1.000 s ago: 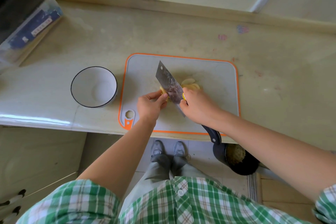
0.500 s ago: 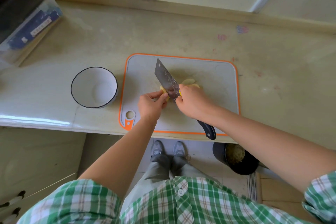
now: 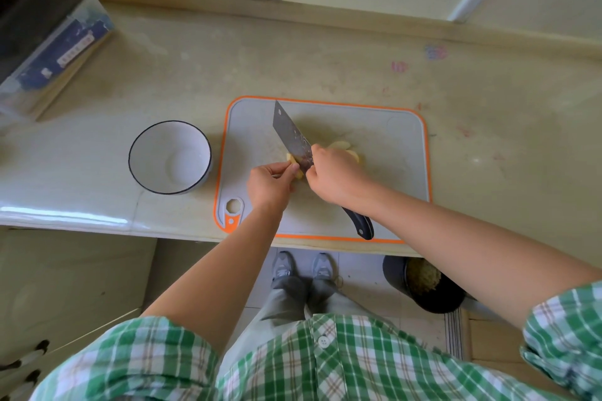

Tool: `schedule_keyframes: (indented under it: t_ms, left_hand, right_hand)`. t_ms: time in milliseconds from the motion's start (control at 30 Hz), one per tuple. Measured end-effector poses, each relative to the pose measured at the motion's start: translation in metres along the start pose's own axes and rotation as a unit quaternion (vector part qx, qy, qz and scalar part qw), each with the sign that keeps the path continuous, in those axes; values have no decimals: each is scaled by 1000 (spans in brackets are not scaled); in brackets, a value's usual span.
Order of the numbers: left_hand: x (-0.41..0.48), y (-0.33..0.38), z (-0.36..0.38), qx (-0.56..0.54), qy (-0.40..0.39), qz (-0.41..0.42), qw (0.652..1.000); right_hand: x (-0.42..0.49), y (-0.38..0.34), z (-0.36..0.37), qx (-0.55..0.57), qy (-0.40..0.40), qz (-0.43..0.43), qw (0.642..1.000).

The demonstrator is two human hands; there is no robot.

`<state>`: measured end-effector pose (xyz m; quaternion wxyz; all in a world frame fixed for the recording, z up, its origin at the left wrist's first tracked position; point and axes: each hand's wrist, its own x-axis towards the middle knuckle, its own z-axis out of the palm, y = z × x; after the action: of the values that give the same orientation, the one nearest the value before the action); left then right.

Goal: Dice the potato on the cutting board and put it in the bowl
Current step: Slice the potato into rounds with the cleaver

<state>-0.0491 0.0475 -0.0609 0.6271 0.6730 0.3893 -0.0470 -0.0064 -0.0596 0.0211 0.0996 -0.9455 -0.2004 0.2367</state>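
The left hand (image 3: 267, 185) pinches the potato (image 3: 291, 158) on the orange-edged cutting board (image 3: 391, 172). The right hand (image 3: 335, 177) grips a cleaver (image 3: 290, 137), blade against the potato, tip toward 11 o'clock. Cut slices (image 3: 340, 144) lie at this hand's 12 o'clock. A white bowl (image 3: 150, 153) stands at the board's 9 o'clock.

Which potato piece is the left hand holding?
The piece left of the knife, pinched by the left hand; the loose slices lie right of it, beyond the right hand.

Bowl (image 3: 170, 157) left of cutting board (image 3: 391, 153); potato (image 3: 347, 150) on board under cleaver (image 3: 291, 137).
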Motion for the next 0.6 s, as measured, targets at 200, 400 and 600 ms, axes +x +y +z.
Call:
schedule_keyframes:
  t_ms: [200,400,600]
  left_hand:
    - [-2,0,3,31,24,10,999]
    - [-4,5,2,50,29,7,998]
    - [-9,6,-3,39,38,4,999]
  right_hand:
    - [3,8,7,19,2,-1,1000]
    - [0,20,15,61,19,-1,998]
    - [-2,20,17,57,25,-16,998]
